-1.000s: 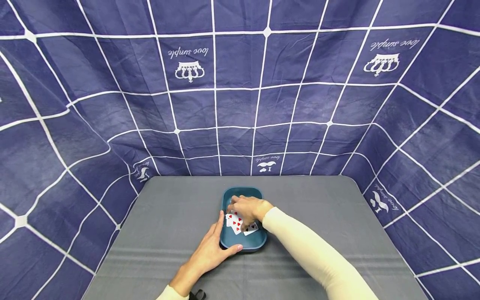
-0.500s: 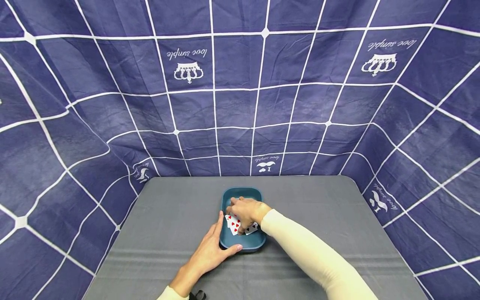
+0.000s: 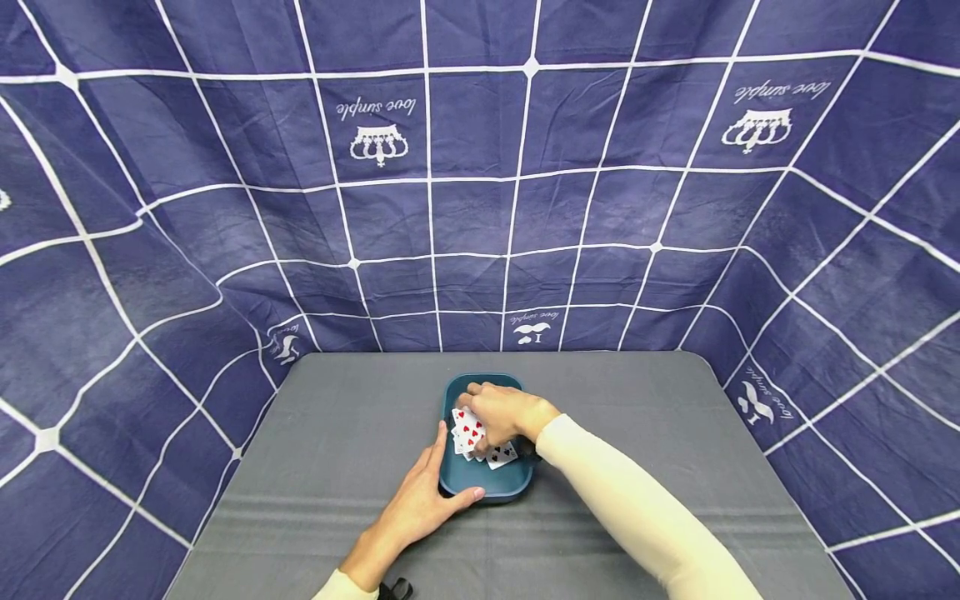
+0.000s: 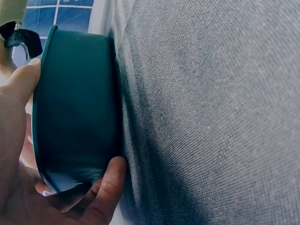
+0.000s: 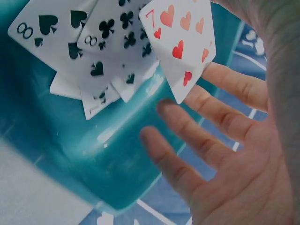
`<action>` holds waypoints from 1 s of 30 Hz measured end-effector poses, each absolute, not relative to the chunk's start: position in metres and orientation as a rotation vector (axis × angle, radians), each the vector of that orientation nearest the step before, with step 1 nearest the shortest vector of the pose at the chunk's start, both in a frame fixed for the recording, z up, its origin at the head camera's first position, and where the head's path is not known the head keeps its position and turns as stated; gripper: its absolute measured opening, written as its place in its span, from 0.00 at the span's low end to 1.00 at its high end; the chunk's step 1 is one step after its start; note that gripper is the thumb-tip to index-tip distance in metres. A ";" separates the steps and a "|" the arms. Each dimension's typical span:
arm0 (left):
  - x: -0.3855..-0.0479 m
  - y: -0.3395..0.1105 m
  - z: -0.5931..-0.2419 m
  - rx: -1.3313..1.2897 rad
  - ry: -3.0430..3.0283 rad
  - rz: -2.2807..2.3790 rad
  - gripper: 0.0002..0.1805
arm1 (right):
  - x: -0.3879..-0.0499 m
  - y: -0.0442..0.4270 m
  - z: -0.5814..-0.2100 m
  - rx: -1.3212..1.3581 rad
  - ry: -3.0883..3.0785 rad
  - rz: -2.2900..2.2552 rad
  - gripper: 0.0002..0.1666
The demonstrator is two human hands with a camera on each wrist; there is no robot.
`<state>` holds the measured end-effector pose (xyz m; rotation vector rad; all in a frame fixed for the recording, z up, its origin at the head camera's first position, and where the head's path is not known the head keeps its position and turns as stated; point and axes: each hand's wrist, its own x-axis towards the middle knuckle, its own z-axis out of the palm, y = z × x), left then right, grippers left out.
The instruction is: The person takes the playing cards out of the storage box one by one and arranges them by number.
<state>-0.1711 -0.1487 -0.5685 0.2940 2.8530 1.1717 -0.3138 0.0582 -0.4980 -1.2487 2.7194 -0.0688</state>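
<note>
A teal tray (image 3: 487, 485) stands on the grey cloth, with several playing cards inside. My right hand (image 3: 504, 411) reaches over it and holds the seven of hearts (image 5: 180, 51) raised at an angle, its fingers spread behind the card; the thumb's contact is hidden. Beneath lie the eight of spades (image 5: 47, 40), the eight of clubs (image 5: 110, 37) and other partly covered cards. At the tray's near left corner, my left hand (image 3: 422, 497) touches the outside, fingers fairly straight along the left wall and thumb on the near rim.
Grey cloth (image 3: 352, 417) covers the table around the tray. A blue curtain (image 3: 480, 217) with white lines hangs behind and along both sides. A black strap (image 3: 397, 589) shows at my left wrist.
My right hand has lifted slightly and shifted away from me, bringing the seven of hearts up off the other cards. The left hand and the tray stay where they were.
</note>
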 end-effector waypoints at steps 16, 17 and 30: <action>-0.174 -0.152 -0.576 0.237 2.846 1.162 0.76 | -0.317 0.151 -0.487 -1.119 2.782 -0.509 0.48; -0.174 -0.152 -0.576 0.238 2.849 1.159 0.76 | -0.317 0.158 -0.489 -1.107 2.789 -0.520 0.48; -0.173 -0.150 -0.576 0.223 2.822 1.179 0.76 | -0.315 0.218 -0.527 -0.893 2.854 -0.572 0.48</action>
